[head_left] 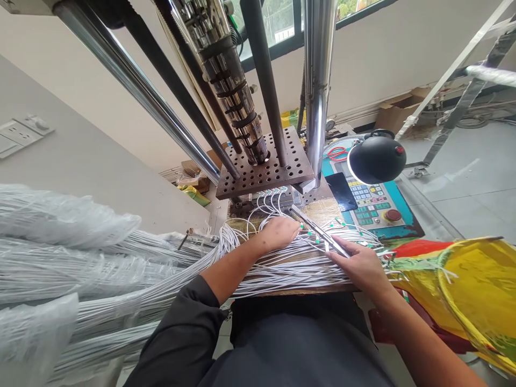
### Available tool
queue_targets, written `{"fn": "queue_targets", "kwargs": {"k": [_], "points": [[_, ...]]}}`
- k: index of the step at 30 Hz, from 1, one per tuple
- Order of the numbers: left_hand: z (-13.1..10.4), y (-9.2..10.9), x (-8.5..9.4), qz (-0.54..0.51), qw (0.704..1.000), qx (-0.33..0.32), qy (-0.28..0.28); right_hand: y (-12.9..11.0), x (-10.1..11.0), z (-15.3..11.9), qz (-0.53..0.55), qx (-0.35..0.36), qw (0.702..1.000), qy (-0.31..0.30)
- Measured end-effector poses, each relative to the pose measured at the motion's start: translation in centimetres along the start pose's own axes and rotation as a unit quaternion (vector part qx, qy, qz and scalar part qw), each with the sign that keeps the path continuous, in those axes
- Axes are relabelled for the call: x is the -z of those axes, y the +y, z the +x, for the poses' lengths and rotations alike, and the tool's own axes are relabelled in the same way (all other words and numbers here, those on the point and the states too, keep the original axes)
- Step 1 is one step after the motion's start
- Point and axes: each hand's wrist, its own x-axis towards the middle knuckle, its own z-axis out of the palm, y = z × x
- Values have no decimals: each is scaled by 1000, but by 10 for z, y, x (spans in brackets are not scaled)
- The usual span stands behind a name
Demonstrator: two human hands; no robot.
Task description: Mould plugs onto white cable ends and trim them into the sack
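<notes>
My left hand (pixel 280 232) is closed over the bundle of white cables (pixel 274 274), its fingertips by a green-marked cable end (pixel 301 226). It appears to pinch a cable, partly hidden by the fingers. My right hand (pixel 363 264) grips the near end of a long, slim metal bar (pixel 318 229), which points away to the left over the cable ends. Beyond both hands, a row of cables runs into the lower mould (pixel 274 200) of a vertical press. Above that mould hangs a drilled metal plate (pixel 262 180).
Steel columns (pixel 318 97) frame the press. On the right are a control panel (pixel 374 207) with a red button, a dark phone-like slab (pixel 342 191), a black lamp (pixel 377 158) and red-handled scissors (pixel 337 154). Plastic-wrapped cable bundles (pixel 60 263) lie left, a yellow sack (pixel 479 290) right.
</notes>
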Motion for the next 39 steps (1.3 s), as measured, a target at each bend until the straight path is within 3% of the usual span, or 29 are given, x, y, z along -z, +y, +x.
{"fn": "queue_targets", "kwargs": {"k": [17, 22, 24, 29, 31, 34, 36, 39], "points": [[-3, -2, -1, -10, 1000, -5, 19, -3, 0, -2, -5, 3, 1000, -7], [3, 1, -9, -38, 998, 35, 19, -5, 0, -2, -20, -2, 1000, -10], [7, 4, -11, -35, 996, 68, 49, -4, 0, 0, -38, -8, 999, -2], [10, 4, -9, -94, 968, 113, 203, 1, 6, 4, -134, 14, 991, 8], [5, -7, -8, -175, 936, 112, 283, 2, 7, 2, -196, 40, 980, 12], [-7, -34, -14, -318, 849, 144, 398, 2, 3, -5, -303, 102, 947, 35], [-14, -54, -23, -426, 766, 207, 434, -1, -2, -10, -364, 122, 922, 50], [-17, -78, -37, -595, 597, 328, 425, -4, -5, -16, -425, 135, 894, 56]]}}
